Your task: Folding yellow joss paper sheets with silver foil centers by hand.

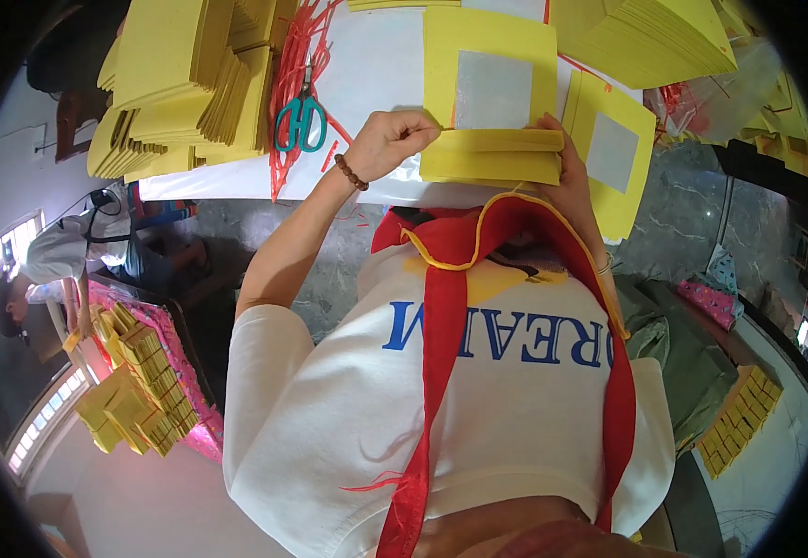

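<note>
In front of me on the white tabletop lies a folded stack of yellow paper (492,167), its long side running left to right. My right hand (573,172) grips its right end, thumb at the upper edge. My left hand (393,141) is closed in a pinch at the stack's upper left corner; a thin reddish line shows at the fingertips, too small to make out. Just beyond the stack lies a yellow sheet (534,56) with a silver square (494,88) on it. Another such yellow sheet (576,116) lies to the right, partly over the table's edge.
Teal-handled scissors (301,121) rest by a bundle of red strips (297,56). Tall yellow paper stacks stand far left (166,56) and far right (646,42). A clear plastic bag (734,84) is at the right. Another person (87,246) is at the left beside piled yellow bundles (148,372).
</note>
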Action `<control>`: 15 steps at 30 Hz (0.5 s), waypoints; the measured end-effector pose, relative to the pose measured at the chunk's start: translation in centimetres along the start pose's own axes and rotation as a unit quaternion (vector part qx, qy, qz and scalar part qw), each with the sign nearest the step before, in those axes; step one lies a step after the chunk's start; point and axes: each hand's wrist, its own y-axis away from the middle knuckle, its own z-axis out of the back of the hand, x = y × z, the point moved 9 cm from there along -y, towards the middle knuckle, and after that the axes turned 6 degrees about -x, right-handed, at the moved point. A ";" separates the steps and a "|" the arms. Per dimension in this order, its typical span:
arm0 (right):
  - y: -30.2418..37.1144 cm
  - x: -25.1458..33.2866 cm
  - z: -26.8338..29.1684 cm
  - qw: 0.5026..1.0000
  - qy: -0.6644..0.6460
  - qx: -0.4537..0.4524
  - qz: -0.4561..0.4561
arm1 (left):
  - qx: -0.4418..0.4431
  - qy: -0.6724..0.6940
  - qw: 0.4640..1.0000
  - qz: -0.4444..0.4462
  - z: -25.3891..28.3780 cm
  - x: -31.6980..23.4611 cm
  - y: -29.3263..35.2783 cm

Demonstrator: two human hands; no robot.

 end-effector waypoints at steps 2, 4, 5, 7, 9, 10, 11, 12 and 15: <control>0.0 0.0 0.4 0.999 0.034 -0.018 0.005 | -0.006 0.006 1.000 0.016 -0.1 0.4 0.1; 0.0 0.5 0.1 1.000 0.008 -0.004 -0.004 | -0.019 0.030 0.999 -0.001 0.0 0.4 0.1; 0.0 0.6 -0.2 1.000 -0.018 0.009 -0.013 | -0.020 0.030 0.999 -0.001 0.0 0.2 0.2; 0.0 0.3 0.0 1.000 -0.017 0.007 -0.004 | -0.041 -0.017 0.988 -0.145 0.2 -3.1 0.8; 0.0 -0.1 0.2 1.000 -0.016 0.005 0.006 | -0.006 -0.076 0.974 -0.215 0.0 -4.7 1.2; -0.1 -0.2 0.2 1.000 -0.010 0.003 0.010 | 0.029 -0.133 0.950 -0.282 -0.8 -5.6 2.0; -0.2 -0.3 0.3 1.000 -0.003 0.000 0.014 | 0.028 -0.133 0.950 -0.281 -0.8 -5.3 2.0; -0.1 -0.3 0.2 1.000 -0.003 0.001 0.014 | 0.034 -0.142 0.941 -0.306 -1.0 -5.2 2.1; -0.1 0.2 0.2 1.000 0.017 -0.001 0.023 | 0.053 -0.150 0.933 -0.324 -1.2 -5.4 2.4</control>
